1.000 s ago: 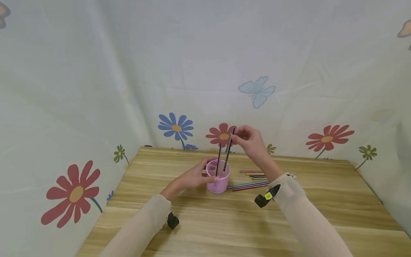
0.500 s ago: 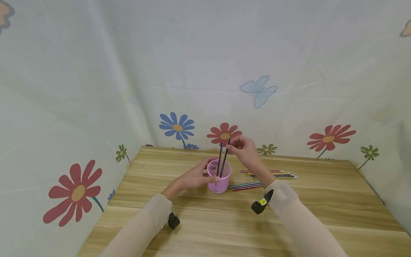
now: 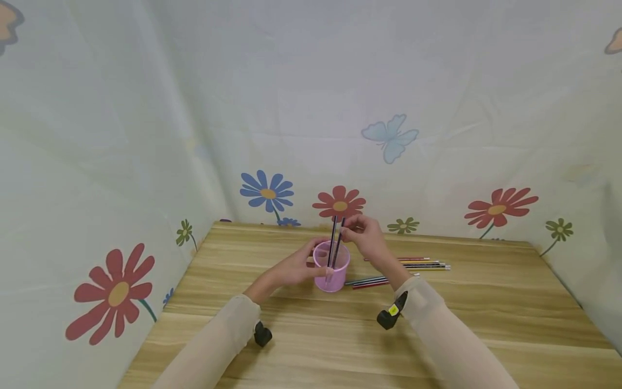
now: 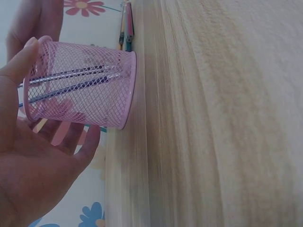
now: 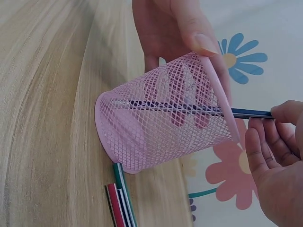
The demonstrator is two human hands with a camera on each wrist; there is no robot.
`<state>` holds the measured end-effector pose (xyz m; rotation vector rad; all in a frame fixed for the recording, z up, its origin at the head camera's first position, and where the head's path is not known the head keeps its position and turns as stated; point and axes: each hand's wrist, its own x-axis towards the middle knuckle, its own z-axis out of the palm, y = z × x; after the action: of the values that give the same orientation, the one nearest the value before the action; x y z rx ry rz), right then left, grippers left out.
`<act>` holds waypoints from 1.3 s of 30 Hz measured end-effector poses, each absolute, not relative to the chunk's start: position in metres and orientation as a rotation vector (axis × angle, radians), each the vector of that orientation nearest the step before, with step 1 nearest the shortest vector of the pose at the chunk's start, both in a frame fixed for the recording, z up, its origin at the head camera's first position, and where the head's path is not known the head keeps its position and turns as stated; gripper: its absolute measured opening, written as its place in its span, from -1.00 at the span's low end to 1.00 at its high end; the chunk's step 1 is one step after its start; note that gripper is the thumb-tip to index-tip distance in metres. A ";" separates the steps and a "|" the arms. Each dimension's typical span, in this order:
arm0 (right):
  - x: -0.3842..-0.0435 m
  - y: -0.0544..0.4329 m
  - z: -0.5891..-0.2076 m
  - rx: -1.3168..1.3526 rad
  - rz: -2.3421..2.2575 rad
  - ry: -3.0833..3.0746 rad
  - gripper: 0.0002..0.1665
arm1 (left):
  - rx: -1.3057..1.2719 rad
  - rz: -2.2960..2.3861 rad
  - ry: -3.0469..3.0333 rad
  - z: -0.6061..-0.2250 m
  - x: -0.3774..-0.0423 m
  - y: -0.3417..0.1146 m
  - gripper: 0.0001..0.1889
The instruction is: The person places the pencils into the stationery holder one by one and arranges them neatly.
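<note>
A pink mesh pen cup [image 3: 335,283] stands upright on the wooden table. My left hand [image 3: 291,268] holds it from the left, thumb at the rim and fingers around the far side, as the left wrist view of the cup [image 4: 90,85] shows. My right hand [image 3: 369,239] pinches the upper end of a dark striped pencil [image 5: 253,113], whose lower part is inside the cup. Beside it, a second dark striped pencil [image 3: 332,240] leans in the cup. Through the mesh, both pencils appear to reach the bottom, eraser ends down.
Right of the cup lie several pencils [image 3: 370,282] in green, dark and red, close to its base. Behind them is another group of pencils [image 3: 427,265], partly covered by the right forearm. A flowered cloth [image 3: 301,135] hangs behind the table [image 3: 320,340].
My right hand has come down and left, lowering its pencil from above the rim deep into the cup, beside the other pencil. The left hand and cup stay in place.
</note>
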<state>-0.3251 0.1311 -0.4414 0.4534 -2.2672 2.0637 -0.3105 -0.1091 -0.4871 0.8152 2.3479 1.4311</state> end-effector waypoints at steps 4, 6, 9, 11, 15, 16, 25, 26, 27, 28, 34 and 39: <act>-0.327 0.129 -0.442 0.442 2.053 -2.269 -0.84 | 0.824 1.431 2.351 -0.487 -0.311 -0.109 -0.10; -0.329 0.129 -0.443 0.437 2.027 -2.281 -0.84 | 0.828 1.429 2.353 -0.486 -0.310 -0.109 -0.09; -0.330 0.127 -0.442 0.431 1.994 -2.302 -0.84 | 0.820 1.420 2.363 -0.486 -0.310 -0.109 -0.08; -0.329 0.127 -0.441 0.424 1.992 -2.312 -0.84 | 0.819 1.422 2.361 -0.486 -0.310 -0.109 -0.09; -0.329 0.125 -0.440 0.435 2.021 -2.306 -0.83 | 0.830 1.427 2.360 -0.486 -0.309 -0.109 -0.11; -0.329 0.124 -0.441 0.438 2.027 -2.301 -0.83 | 0.832 1.427 2.361 -0.486 -0.310 -0.109 -0.11; -0.330 0.122 -0.446 0.425 1.938 -2.380 -0.84 | 0.822 1.437 2.349 -0.486 -0.311 -0.108 -0.12; -0.331 0.122 -0.446 0.427 1.918 -2.394 -0.85 | 0.818 1.439 2.350 -0.486 -0.310 -0.108 -0.12; -0.331 0.122 -0.447 0.430 1.895 -2.406 -0.85 | 0.817 1.441 2.350 -0.486 -0.310 -0.108 -0.12; -0.331 0.122 -0.447 0.432 1.876 -2.416 -0.85 | 0.817 1.444 2.349 -0.486 -0.310 -0.108 -0.12; -0.331 0.126 -0.448 0.446 1.837 -2.443 -0.85 | 0.820 1.445 2.350 -0.486 -0.309 -0.107 -0.11; -0.331 0.135 -0.449 0.495 1.758 -2.477 -0.88 | 0.805 1.448 2.356 -0.487 -0.310 -0.108 -0.11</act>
<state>-0.3311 0.1348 -0.4488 0.4953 -2.4771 1.7578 -0.3095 -0.1076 -0.4872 0.8052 2.3555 1.4485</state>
